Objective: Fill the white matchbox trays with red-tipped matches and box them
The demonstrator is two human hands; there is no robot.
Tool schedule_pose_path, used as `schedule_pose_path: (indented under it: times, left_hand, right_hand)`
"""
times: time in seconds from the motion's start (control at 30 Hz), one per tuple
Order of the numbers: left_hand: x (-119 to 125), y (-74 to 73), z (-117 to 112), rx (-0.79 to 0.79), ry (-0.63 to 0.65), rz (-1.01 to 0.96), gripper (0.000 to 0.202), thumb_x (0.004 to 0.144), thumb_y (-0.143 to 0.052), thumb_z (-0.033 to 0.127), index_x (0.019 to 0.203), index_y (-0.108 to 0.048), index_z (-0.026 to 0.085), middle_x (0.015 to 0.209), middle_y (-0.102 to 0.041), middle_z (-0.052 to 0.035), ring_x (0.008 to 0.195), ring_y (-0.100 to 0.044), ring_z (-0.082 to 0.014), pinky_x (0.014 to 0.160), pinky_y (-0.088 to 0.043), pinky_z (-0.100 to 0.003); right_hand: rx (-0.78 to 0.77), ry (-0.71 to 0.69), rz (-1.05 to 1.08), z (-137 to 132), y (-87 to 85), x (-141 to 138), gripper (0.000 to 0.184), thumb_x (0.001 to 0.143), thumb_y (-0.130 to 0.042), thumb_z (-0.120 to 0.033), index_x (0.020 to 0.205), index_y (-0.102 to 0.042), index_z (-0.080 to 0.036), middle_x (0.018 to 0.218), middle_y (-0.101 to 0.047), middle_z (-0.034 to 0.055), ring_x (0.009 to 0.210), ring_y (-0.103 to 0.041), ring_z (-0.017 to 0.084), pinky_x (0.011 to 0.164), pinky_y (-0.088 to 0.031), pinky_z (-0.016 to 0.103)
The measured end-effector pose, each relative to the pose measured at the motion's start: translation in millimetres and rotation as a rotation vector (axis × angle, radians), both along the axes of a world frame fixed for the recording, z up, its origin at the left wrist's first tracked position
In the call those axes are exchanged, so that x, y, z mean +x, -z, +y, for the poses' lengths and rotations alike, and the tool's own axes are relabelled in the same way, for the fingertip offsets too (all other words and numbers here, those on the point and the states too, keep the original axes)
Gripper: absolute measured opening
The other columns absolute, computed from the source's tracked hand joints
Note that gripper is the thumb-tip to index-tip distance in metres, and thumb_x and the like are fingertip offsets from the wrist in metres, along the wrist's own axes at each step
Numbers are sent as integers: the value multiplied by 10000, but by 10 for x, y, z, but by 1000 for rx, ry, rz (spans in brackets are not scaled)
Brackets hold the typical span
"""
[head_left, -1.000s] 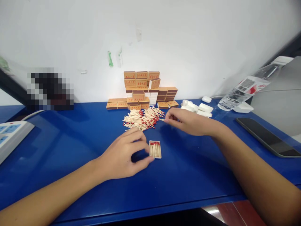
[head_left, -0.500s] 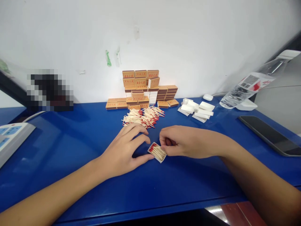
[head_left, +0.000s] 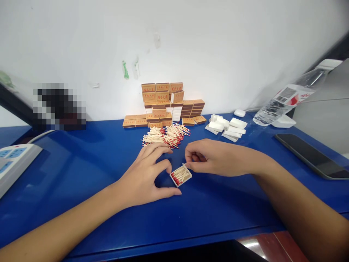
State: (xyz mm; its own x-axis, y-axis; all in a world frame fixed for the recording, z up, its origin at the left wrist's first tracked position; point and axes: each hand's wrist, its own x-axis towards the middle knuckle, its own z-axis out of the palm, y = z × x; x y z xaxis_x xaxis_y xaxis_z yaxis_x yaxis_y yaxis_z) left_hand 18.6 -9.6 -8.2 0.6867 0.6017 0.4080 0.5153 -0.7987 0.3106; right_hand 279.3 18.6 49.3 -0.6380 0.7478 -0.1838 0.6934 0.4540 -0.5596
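on a glossy blue table (head_left: 122, 229), the loosely spread left hand (head_left: 144, 174) flanks a white rectangular tray (head_left: 186, 181) of red-tipped wooden matches (head_left: 179, 175); whether the curled right hand (head_left: 215, 156) grips anything is hidden.

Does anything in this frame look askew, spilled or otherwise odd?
One matchbox at the upper right of the stack sits turned out of line with its neighbours. The loose matches lie in a jumbled heap, heads pointing different ways. The bottle appears to lean, though that may be lens distortion.
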Motion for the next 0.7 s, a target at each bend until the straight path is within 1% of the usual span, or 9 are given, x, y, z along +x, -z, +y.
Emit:
schedule_pose_path:
  times: [0.07, 0.13, 0.23, 0.3, 0.37, 0.43, 0.53, 0.63, 0.7]
  left_hand:
    - [-2, -18, -12, -15, 33, -16, 490, 775, -853, 663, 879, -682, 216, 1364, -643, -125, 1379, -512, -369, 1136, -431, -578]
    - [10, -35, -33, -40, 82, -40, 462, 771, -862, 651, 878, -711, 228, 1339, -649, -109, 1377, -510, -357, 1149, -421, -567]
    - [38, -51, -69, -64, 122, -90, 295, 865, -846, 495, 851, -717, 231, 1293, -657, -86, 1343, -539, -308, 1159, -423, -514]
    - [47, -53, -80, -50, 101, -118, 215, 924, -797, 372, 828, -680, 219, 1243, -669, -76, 1292, -569, -274, 1138, -437, -480]
    - [42, -49, -74, -41, 60, -123, 166, 948, -757, 306, 869, -640, 217, 1203, -683, -67, 1249, -590, -254, 1110, -452, -461]
    - [29, -41, -55, -66, 20, -108, 185, 936, -762, 315, 956, -602, 224, 1201, -696, -67, 1248, -600, -258, 1096, -465, -458]
    - [15, -24, -25, -117, -19, -73, 388, 892, -802, 385, 1166, -571, 237, 1315, -688, -95, 1321, -587, -294, 1114, -472, -485]
    - [13, -5, -14, -135, 4, -34, 602, 921, -776, 386, 1427, -474, 263, 1405, -677, -103, 1352, -588, -308, 1122, -471, -505]
    - [14, 6, -14, -145, 31, -23, 664, 945, -755, 363, 1504, -407, 277, 1372, -711, -86, 1337, -603, -303, 1113, -475, -505]
  right_hand:
    - [-11, 12, 3, 1, 10, -19, 130, 901, -639, -312, 810, -643, -219, 748, -636, -13, 633, -519, 137, 575, -368, 287]
    - [-20, 56, 26, 0, 31, -49, 148, 907, -636, -326, 807, -644, -218, 733, -634, -17, 634, -520, 136, 574, -374, 286]
    - [-25, 143, 48, -6, 73, -104, 171, 911, -625, -329, 788, -640, -211, 736, -648, -11, 642, -525, 136, 583, -384, 287]
    - [-24, 173, 43, -23, 98, -138, 169, 905, -630, -324, 780, -638, -210, 740, -659, -6, 639, -523, 138, 582, -381, 290]
    - [-24, 169, 39, -57, 115, -168, 155, 899, -643, -326, 794, -647, -212, 745, -668, -1, 636, -524, 141, 579, -374, 292]
    - [-28, 146, 31, -105, 123, -199, 162, 907, -649, -340, 803, -658, -217, 749, -676, 3, 634, -532, 145, 574, -366, 295]
    - [-20, 124, 2, -167, 123, -231, 220, 942, -642, -386, 793, -658, -225, 760, -689, 14, 650, -552, 157, 573, -354, 303]
    - [42, 135, -6, -177, 120, -220, 256, 979, -623, -411, 806, -650, -224, 765, -689, 24, 657, -554, 164, 581, -344, 311]
    - [109, 106, 5, -159, 119, -191, 243, 993, -613, -397, 828, -650, -222, 781, -685, 27, 670, -549, 165, 602, -344, 313]
